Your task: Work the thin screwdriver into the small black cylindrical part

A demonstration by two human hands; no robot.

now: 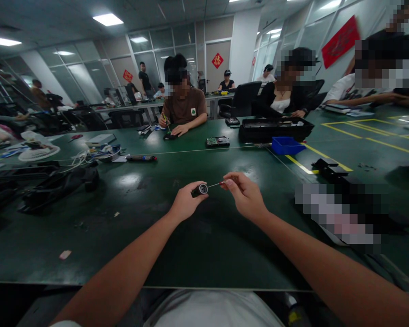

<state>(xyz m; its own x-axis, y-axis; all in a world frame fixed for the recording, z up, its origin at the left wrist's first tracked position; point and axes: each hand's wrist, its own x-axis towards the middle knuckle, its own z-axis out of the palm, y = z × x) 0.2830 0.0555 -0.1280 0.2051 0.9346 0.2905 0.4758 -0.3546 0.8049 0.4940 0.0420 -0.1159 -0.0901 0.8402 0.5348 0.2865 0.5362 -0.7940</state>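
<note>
A small black cylindrical part (200,190) with a round, ringed end is held by my left hand (186,202), its fingers and thumb closed around it. The ringed end faces right. In my right hand (247,196) is a thin screwdriver (222,183) with a red handle, pinched between thumb and fingers. Its metal shaft points left, and the tip is at or very near the ringed end; whether it touches cannot be made out. Both hands are above the green table (211,254), near its middle.
A blue bin (288,146) and a long black tray (276,129) stand ahead to the right. A pen-like tool (141,158) lies ahead to the left. Black casings (59,186) are at the left, a white fan grille (39,152) beyond. Across the table, a person (184,104) works.
</note>
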